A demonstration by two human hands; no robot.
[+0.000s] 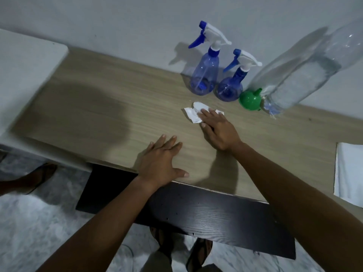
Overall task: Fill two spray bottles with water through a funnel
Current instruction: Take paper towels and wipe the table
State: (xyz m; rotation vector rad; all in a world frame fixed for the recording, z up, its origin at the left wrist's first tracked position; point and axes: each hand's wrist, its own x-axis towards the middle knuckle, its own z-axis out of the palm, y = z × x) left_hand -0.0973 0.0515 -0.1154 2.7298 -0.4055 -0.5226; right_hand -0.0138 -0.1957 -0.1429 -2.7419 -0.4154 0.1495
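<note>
Head view: both hands lay flat on the table [98, 107], whose left half stood bare.
Left hand [161, 161] rested by the near edge, fingers spread, holding nothing; right hand [218, 130] pressed flat on one crumpled tissue [193, 112]. Against the wall stood two spray bottles [205, 75], one green funnel [249, 100] and one water bottle [298, 75]; one folded cloth [349, 173] lay at the right edge.

The wooden table [98, 107] bears 2 spray bottles [204, 75], a funnel [249, 100], a water bottle [298, 75], a tissue [193, 114], a cloth [349, 173] and both flat hands [161, 161].
</note>
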